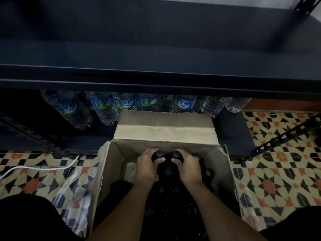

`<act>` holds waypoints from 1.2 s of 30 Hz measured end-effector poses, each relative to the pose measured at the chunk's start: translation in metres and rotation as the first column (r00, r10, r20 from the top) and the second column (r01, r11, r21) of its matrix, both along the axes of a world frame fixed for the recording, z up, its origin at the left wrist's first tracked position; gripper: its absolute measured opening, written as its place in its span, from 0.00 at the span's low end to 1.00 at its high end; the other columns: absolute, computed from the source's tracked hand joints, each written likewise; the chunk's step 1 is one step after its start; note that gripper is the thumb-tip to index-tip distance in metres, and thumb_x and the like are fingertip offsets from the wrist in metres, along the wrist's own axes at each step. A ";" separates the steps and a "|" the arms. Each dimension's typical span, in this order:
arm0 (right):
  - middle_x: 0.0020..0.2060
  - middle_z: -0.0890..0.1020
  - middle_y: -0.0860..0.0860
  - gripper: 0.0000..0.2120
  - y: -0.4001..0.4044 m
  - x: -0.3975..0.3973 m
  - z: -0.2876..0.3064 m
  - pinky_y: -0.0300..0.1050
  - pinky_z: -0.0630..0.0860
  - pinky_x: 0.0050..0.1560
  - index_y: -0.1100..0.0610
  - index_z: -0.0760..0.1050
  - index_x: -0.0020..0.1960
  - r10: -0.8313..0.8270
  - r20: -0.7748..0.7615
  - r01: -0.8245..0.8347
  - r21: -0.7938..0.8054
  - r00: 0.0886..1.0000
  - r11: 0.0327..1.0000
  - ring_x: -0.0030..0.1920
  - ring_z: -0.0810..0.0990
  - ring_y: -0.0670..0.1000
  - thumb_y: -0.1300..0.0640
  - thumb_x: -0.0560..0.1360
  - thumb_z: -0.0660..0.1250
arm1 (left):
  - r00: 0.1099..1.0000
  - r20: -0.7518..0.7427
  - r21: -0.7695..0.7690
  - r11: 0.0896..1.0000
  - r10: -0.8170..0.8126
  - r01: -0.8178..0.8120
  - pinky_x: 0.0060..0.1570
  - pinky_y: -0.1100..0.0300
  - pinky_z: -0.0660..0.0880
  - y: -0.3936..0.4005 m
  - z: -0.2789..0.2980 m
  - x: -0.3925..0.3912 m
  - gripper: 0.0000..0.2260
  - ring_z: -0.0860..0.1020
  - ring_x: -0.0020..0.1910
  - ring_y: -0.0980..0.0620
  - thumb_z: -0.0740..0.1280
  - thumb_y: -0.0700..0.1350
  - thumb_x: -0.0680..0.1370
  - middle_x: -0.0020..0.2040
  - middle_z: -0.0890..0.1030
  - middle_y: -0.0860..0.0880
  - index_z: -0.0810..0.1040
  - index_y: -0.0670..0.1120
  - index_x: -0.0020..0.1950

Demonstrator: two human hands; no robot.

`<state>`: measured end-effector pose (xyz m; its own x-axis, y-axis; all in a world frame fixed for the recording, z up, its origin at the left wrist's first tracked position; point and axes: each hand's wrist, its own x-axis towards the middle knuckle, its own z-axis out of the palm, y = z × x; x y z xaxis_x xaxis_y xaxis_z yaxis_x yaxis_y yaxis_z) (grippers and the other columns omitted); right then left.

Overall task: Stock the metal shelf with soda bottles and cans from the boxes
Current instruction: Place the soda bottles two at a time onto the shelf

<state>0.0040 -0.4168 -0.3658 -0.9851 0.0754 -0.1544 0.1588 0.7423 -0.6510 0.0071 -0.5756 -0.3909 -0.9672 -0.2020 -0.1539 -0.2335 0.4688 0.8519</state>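
Note:
An open cardboard box [166, 131] stands on the floor in front of the dark metal shelf [156, 79]. Inside it are several dark soda bottles with black caps [168, 170]. My left hand [147, 166] grips the neck of one dark bottle [159, 153] at the far side of the box. My right hand [188, 166] grips the neck of another dark bottle [177, 154] beside it. Both bottles are still among the others in the box. The upper shelf board above looks bare.
Several clear water bottles [125, 105] with blue labels stand on the bottom shelf behind the box. A white cable [40, 168] lies on the patterned tile floor at left, with a clear plastic wrap [73, 197] next to the box. A perforated shelf brace [284, 136] slants at right.

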 end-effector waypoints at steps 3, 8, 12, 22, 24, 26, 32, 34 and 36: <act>0.49 0.85 0.50 0.10 0.003 0.005 0.010 0.47 0.76 0.49 0.54 0.80 0.56 0.035 -0.105 -0.036 -0.016 0.994 0.999 0.50 0.82 0.52 0.54 0.76 0.74 | 0.998 -0.068 -0.021 1.000 -0.010 0.009 0.53 0.57 0.76 -0.003 0.008 0.007 0.11 0.81 0.49 0.51 0.78 0.42 0.73 0.49 0.83 0.51 0.85 0.46 0.55; 0.52 0.83 0.51 0.13 0.009 0.014 0.042 0.41 0.73 0.51 0.57 0.80 0.60 0.040 -0.252 -0.066 -0.099 0.967 0.993 0.52 0.80 0.52 0.55 0.77 0.73 | 0.971 -0.236 -0.027 0.999 -0.043 0.037 0.51 0.59 0.75 -0.005 0.047 0.020 0.11 0.79 0.49 0.54 0.76 0.47 0.76 0.49 0.81 0.55 0.83 0.48 0.56; 0.53 0.81 0.48 0.14 0.013 0.020 0.075 0.45 0.74 0.56 0.57 0.78 0.61 0.043 -0.358 -0.099 -0.140 0.933 0.985 0.55 0.78 0.51 0.53 0.78 0.72 | 0.928 -0.363 -0.015 0.996 -0.086 0.086 0.54 0.57 0.75 -0.006 0.089 0.025 0.08 0.79 0.52 0.55 0.75 0.48 0.78 0.51 0.80 0.59 0.80 0.52 0.55; 0.56 0.76 0.42 0.20 0.018 0.026 0.196 0.50 0.76 0.61 0.50 0.75 0.66 0.033 -0.529 -0.212 -0.281 0.848 0.936 0.61 0.76 0.46 0.40 0.80 0.65 | 0.844 -0.530 0.101 0.983 -0.080 0.156 0.57 0.48 0.78 -0.007 0.199 0.023 0.15 0.81 0.56 0.56 0.67 0.63 0.79 0.54 0.83 0.57 0.77 0.57 0.61; 0.56 0.77 0.43 0.16 0.016 0.027 0.224 0.48 0.76 0.60 0.50 0.75 0.64 0.038 -0.555 -0.251 -0.312 0.831 0.916 0.60 0.77 0.44 0.44 0.80 0.66 | 0.807 -0.586 0.109 0.979 -0.074 0.169 0.54 0.47 0.78 -0.007 0.225 0.021 0.17 0.82 0.54 0.53 0.66 0.63 0.79 0.52 0.83 0.55 0.77 0.54 0.61; 0.54 0.79 0.45 0.12 0.012 0.027 0.249 0.47 0.76 0.59 0.51 0.76 0.61 0.033 -0.591 -0.300 -0.359 0.806 0.884 0.58 0.79 0.44 0.47 0.80 0.67 | 0.767 -0.637 0.106 0.976 -0.078 0.188 0.52 0.48 0.78 -0.007 0.251 0.019 0.15 0.82 0.52 0.52 0.65 0.61 0.80 0.50 0.83 0.54 0.77 0.53 0.59; 0.50 0.82 0.48 0.09 -0.004 0.013 0.309 0.52 0.78 0.55 0.52 0.76 0.58 -0.004 -0.658 -0.407 -0.470 0.753 0.783 0.53 0.82 0.53 0.48 0.81 0.67 | 0.655 -0.755 0.116 0.975 -0.036 0.187 0.44 0.54 0.77 -0.003 0.318 0.000 0.10 0.81 0.44 0.50 0.65 0.57 0.81 0.45 0.80 0.53 0.76 0.52 0.54; 0.49 0.82 0.48 0.09 -0.008 0.008 0.331 0.48 0.79 0.53 0.51 0.76 0.58 -0.013 -0.675 -0.438 -0.493 0.738 0.752 0.52 0.82 0.53 0.48 0.81 0.67 | 0.621 -0.784 0.143 0.974 0.004 0.173 0.42 0.59 0.76 -0.002 0.345 -0.007 0.09 0.80 0.41 0.51 0.66 0.56 0.80 0.43 0.80 0.52 0.75 0.52 0.53; 0.49 0.83 0.48 0.11 -0.012 0.003 0.360 0.43 0.78 0.52 0.51 0.76 0.58 -0.042 -0.688 -0.452 -0.521 0.725 0.724 0.51 0.83 0.53 0.46 0.79 0.67 | 0.591 -0.806 0.159 0.974 0.035 0.159 0.41 0.59 0.76 -0.003 0.376 -0.014 0.09 0.80 0.39 0.50 0.67 0.55 0.80 0.43 0.80 0.50 0.76 0.51 0.53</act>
